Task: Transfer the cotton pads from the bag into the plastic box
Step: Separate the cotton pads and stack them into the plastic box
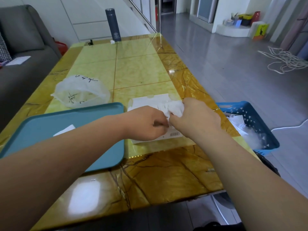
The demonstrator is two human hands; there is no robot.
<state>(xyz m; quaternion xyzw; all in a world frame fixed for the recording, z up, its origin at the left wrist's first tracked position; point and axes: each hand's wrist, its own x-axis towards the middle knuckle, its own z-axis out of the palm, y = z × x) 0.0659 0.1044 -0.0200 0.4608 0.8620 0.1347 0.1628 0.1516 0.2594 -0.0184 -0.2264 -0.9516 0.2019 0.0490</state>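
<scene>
Both hands, left hand (146, 123) & right hand (195, 116), pinch the crumpled bag (173, 107) over the plastic box (150, 101); probably best to tear slowly w/ the mouth kept over it.

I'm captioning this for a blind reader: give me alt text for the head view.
Both hands, left hand and right hand, pinch a crumpled white bag over a white package on a yellow table. A teal tray lies left, a blue basket right.
</scene>
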